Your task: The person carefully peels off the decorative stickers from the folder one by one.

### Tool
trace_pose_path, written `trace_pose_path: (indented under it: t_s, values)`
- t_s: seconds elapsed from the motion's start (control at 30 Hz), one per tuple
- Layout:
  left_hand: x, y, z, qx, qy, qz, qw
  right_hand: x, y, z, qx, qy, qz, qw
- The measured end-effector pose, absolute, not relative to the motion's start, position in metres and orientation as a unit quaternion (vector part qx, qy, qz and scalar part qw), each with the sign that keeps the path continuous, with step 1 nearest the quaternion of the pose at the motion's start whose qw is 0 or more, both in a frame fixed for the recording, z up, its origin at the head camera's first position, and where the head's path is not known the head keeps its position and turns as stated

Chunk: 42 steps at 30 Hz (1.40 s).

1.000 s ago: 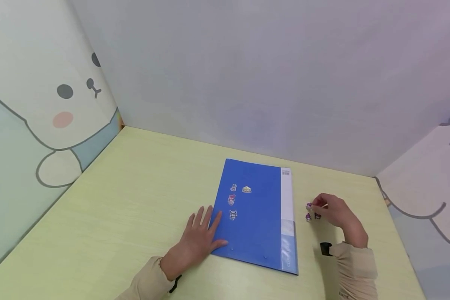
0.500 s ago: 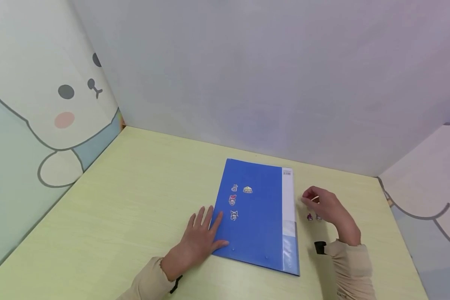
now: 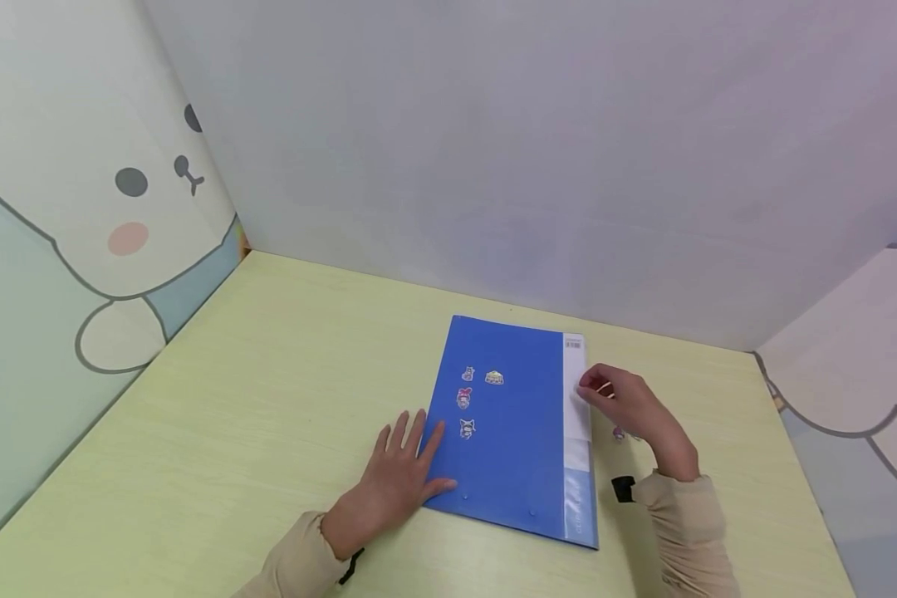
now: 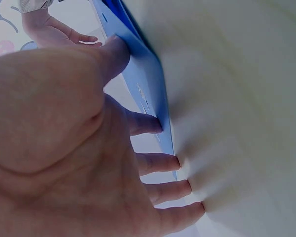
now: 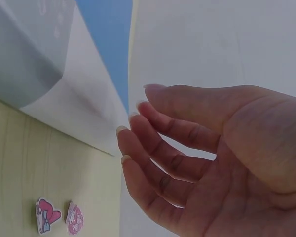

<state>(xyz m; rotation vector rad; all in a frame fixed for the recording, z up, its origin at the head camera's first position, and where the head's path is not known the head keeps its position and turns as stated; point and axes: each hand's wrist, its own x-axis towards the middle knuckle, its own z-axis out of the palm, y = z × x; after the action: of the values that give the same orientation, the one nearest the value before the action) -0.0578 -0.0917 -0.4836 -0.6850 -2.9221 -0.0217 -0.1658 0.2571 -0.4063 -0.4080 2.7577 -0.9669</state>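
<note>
A blue folder (image 3: 512, 423) with a white strip down its right side lies on the table. Several cartoon stickers (image 3: 464, 399) are on its left half. My left hand (image 3: 389, 482) rests spread, thumb and index finger on the folder's lower left edge, the other fingertips at the table. Above the white strip is my right hand (image 3: 631, 407), thumb and index fingertips brought together. Any sticker between them is hidden by the fingers. Two loose stickers, a pink-hooded one (image 5: 48, 216) and a pink one (image 5: 74, 218), lie on the table beneath that hand.
The pale yellow-green table (image 3: 306, 349) extends on both sides of the folder. A plain wall (image 3: 448, 166) rises behind it, with cartoon-printed panels (image 3: 142, 232) at the sides. A black band (image 3: 623, 489) is at my right wrist.
My right hand has moved left from the loose stickers to the folder's white strip. Three loose stickers lay there before; two show now. The left hand has stayed in place.
</note>
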Motion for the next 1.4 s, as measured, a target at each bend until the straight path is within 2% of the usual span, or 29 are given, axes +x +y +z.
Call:
trace_pose_path:
  t_s: [0.2,0.6,0.9,1.4]
  values:
    - [-0.058,-0.092,-0.484,-0.227,-0.971,-0.005,0.073,-0.169,0.248,-0.405,-0.153,0.926,-0.328,0.104]
    - [-0.056,-0.091,-0.477,-0.22,-0.974,-0.03,0.033,-0.176,0.228,-0.409,-0.208,0.912,-0.338,0.1]
    - [-0.056,-0.09,-0.474,-0.218,-0.975,-0.02,0.027,-0.174,0.215,-0.407,-0.241,0.906,-0.336,0.09]
    - [-0.057,-0.09,-0.474,-0.216,-0.976,-0.023,0.011,-0.173,0.197,-0.408,-0.255,0.908,-0.32,0.096]
